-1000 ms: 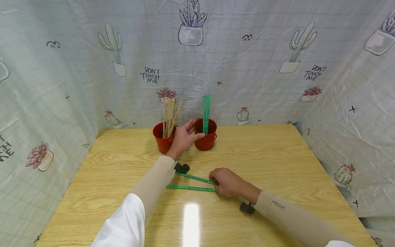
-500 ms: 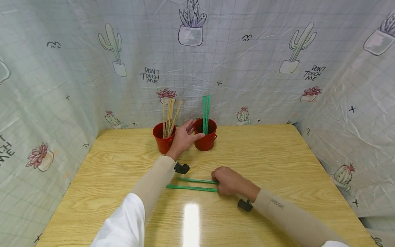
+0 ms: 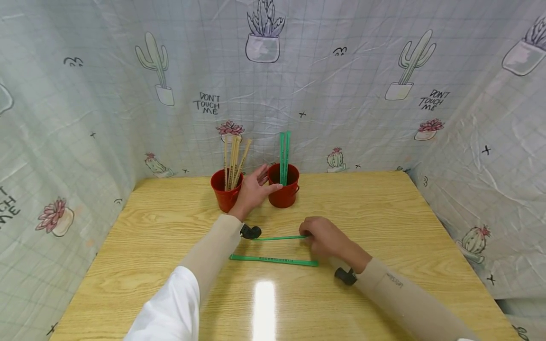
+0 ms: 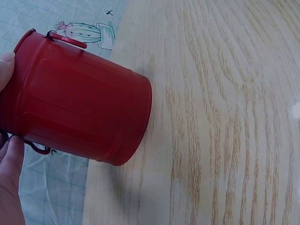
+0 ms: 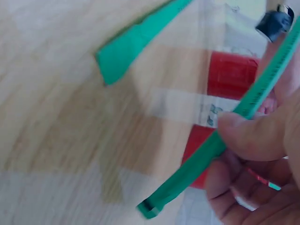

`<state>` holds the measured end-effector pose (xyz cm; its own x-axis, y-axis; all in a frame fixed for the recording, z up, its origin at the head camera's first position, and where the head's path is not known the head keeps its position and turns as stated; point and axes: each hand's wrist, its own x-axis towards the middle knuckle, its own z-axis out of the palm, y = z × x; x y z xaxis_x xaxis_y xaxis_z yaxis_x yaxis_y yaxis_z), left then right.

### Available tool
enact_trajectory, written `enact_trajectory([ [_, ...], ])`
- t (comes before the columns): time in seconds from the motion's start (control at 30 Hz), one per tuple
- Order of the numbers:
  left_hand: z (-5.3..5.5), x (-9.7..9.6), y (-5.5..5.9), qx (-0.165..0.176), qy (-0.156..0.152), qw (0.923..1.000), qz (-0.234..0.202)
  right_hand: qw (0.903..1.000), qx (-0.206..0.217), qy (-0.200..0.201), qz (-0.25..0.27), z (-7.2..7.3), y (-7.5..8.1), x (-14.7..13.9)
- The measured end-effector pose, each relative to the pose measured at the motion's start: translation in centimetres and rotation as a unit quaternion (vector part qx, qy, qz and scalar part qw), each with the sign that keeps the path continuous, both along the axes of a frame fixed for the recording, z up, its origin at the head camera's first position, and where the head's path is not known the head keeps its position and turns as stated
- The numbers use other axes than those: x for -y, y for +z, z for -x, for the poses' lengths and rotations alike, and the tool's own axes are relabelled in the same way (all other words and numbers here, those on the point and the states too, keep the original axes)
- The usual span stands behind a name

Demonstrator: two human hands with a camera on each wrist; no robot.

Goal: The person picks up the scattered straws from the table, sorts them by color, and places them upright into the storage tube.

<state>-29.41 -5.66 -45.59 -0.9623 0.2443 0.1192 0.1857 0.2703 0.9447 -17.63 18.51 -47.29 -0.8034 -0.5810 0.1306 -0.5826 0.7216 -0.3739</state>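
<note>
My right hand (image 3: 326, 239) pinches a slim green wrapped stick (image 5: 187, 171) with dark print between thumb and fingers, near its right end. Raised toward the buckets, that stick's far end reaches close to my left wrist in the head view. A second green wrapped stick (image 3: 256, 258) lies flat on the table nearer me. My left hand (image 3: 253, 192) holds the right red bucket (image 4: 84, 98) near its rim, thumb on one side and fingers on the other. Two green sticks (image 3: 285, 154) stand upright in this bucket.
Beside it on the left stands another red bucket (image 3: 225, 201) holding several beige printed sticks (image 3: 233, 161), partly behind my left hand. The wooden table (image 3: 362, 203) ends at a cactus-print cloth (image 3: 358, 118) behind and at both sides.
My right hand has moved away from me and slightly right, lifting one green stick and uncovering the right end of the other. My left hand stays on the bucket.
</note>
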Motion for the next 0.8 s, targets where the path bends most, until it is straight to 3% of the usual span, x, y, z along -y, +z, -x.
enact_trajectory([
  [0.2, 0.0, 0.0, 0.0, -0.006, -0.005, 1.0000, -0.006, 0.9914, -0.026, -0.011, 0.128, 0.6, 1.2, -0.2],
  [0.3, 0.0, 0.0, 0.0, -0.010, -0.006, 0.9999, -0.009, 0.9789, -0.039, -0.015, 0.200, 1.2, 2.4, 0.1],
  [0.47, 0.1, 0.0, 0.0, -0.012, -0.001, 0.9999, -0.011, 0.9499, -0.037, -0.047, 0.307, 3.1, 5.1, 0.9],
  [0.6, 0.3, -0.1, -0.4, -0.010, -0.002, 0.9998, -0.014, 0.9326, -0.035, -0.096, 0.346, 5.0, 7.1, 1.5],
  [0.8, 0.4, -0.3, -0.5, -0.010, 0.000, 0.9996, -0.025, 0.9225, -0.047, -0.153, 0.351, 7.7, 9.1, 2.5],
])
